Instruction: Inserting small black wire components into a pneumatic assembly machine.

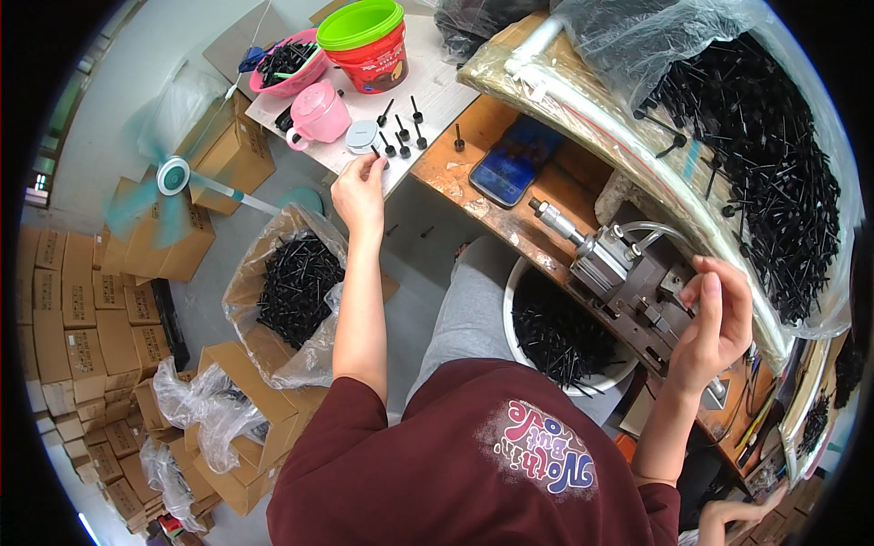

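Note:
My left hand point(359, 193) is at the edge of the white table, its fingertips pinched on the thin stem of a black knobbed pin point(384, 164). Several similar black pins point(401, 134) stand upright on their round heads just beyond it, and one more pin point(459, 144) stands on the wooden bench. Next to them lies a small grey-white lidded case point(361, 136). My right hand point(715, 323) hovers beside a metal bench fixture point(637, 282), its fingers loosely bent and apart, with nothing visible in them.
A phone point(515, 162) lies on the bench. Black pins are heaped in a plastic-lined tray point(628, 136), a white bucket point(512, 329) and a lined carton point(238, 296). A pink cup point(319, 114), red tub point(378, 68) and fan point(173, 176) stand left; another person's hand point(760, 510) shows lower right.

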A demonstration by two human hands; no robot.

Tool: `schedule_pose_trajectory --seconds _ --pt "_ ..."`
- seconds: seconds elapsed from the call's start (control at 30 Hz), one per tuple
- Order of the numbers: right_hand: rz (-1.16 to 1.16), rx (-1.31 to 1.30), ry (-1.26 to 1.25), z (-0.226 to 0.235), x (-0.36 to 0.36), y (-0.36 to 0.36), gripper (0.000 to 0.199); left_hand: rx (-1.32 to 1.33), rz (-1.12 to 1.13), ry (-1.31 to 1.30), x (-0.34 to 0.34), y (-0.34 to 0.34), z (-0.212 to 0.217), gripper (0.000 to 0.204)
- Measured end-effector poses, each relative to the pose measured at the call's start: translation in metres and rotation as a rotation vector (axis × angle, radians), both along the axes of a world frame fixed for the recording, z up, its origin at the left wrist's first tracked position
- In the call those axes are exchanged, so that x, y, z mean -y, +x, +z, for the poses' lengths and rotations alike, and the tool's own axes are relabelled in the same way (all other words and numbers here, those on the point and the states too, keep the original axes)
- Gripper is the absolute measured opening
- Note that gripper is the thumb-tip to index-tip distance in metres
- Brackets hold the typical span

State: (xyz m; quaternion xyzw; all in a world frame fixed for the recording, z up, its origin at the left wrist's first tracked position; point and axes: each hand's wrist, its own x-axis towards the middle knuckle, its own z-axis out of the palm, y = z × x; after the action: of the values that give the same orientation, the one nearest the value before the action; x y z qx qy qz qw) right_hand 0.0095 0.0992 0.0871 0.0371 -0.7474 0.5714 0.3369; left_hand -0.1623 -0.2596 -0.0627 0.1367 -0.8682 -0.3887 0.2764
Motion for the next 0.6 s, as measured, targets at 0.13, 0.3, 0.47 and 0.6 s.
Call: schedule_pose_trajectory --seconds 0.13,0.3,0.47,0.6 --pt "-0.068 0.041 -0.004 -0.007 -0.016 0.018 0.012 -0.074 -0.016 0.090 0.004 0.000 -0.006 0.035" --pt "-0.270 0.024 -0.035 -0.002 -0.054 0.027 0.014 -0.276 -0.124 0.252 -0.004 0.033 0.012 0.051" --pt "-0.570 0.041 0.486 0.008 -0.119 0.005 0.014 -0.326 -0.407 0.296 -0.073 0.072 0.070 0.059" --pt "-0.580 0.353 0.864 0.027 -0.147 0.000 0.019 -0.376 -0.715 0.190 -0.129 0.100 0.087 0.062"
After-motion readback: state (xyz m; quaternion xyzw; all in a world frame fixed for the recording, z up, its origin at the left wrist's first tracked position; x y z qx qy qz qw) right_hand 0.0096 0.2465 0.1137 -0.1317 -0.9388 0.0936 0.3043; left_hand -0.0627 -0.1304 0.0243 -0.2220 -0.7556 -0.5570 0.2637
